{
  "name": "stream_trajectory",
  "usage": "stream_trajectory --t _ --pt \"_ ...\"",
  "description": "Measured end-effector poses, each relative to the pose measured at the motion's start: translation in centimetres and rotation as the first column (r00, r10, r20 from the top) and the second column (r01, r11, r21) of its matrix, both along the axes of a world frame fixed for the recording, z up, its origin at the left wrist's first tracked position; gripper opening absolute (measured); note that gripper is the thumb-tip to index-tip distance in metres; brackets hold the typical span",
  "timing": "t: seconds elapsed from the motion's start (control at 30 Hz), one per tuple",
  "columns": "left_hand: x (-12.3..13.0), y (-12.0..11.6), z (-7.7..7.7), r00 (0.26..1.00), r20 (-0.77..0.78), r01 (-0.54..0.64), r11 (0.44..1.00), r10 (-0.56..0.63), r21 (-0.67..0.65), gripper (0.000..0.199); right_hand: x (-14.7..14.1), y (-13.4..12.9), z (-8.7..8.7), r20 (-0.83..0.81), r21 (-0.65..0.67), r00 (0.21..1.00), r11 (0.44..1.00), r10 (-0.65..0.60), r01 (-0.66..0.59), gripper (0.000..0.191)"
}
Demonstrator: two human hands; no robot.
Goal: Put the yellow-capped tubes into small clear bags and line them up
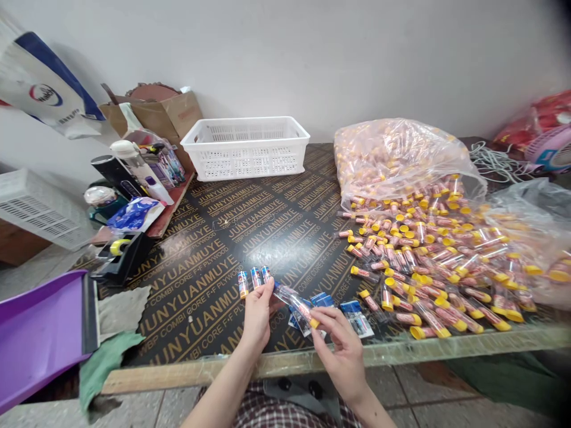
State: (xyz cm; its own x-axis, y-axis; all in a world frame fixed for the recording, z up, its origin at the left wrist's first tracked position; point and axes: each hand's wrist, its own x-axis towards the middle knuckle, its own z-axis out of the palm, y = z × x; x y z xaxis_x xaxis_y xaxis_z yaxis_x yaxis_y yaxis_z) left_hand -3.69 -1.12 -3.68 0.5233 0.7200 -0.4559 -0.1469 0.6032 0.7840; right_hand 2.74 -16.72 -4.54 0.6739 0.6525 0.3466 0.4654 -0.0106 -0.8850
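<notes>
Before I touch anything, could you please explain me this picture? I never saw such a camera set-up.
There is no robot here. A camera worn on a person's head looks forward and down, and it gives this single picture. The left hand and right hand hold a clear tube between them; its yellow end is at the right fingers. On the patterned tabletop lie three small cylinders near the left hand and blue-and-white packets near the right. Farther right, many yellow-capped tubes spread from a plastic bag. A white basket stands at the back.
</notes>
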Motion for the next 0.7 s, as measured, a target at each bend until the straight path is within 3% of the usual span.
stream_trajectory --t 0.1,0.23,0.4,0.6,0.7 --pt "0.0 -0.4 0.5 0.995 0.040 0.089 0.996 -0.089 0.016 0.033 0.1 0.1 -0.1 -0.014 -0.040 0.997 0.996 0.077 -0.077 0.032" --pt "-0.2 -0.8 1.4 0.972 0.076 0.222 0.975 -0.223 0.010 0.033 0.5 0.3 -0.5 0.065 -0.046 0.995 0.996 0.081 -0.078 0.037" --pt "-0.7 -1.4 1.8 0.882 0.059 0.466 0.884 -0.467 0.034 0.037 1.3 0.6 -0.4 0.180 -0.038 0.983 0.999 0.037 -0.031 0.066" --pt "-0.9 -2.4 2.1 0.841 0.032 0.539 0.842 -0.539 0.024 0.035 2.0 0.5 0.2 0.108 -0.052 0.955 0.961 0.276 -0.272 0.084" --pt "-0.9 -2.7 2.2 0.839 0.032 0.543 0.839 -0.543 0.011 0.035 2.0 0.5 0.0 0.055 -0.021 0.949 0.951 0.310 -0.309 0.083"
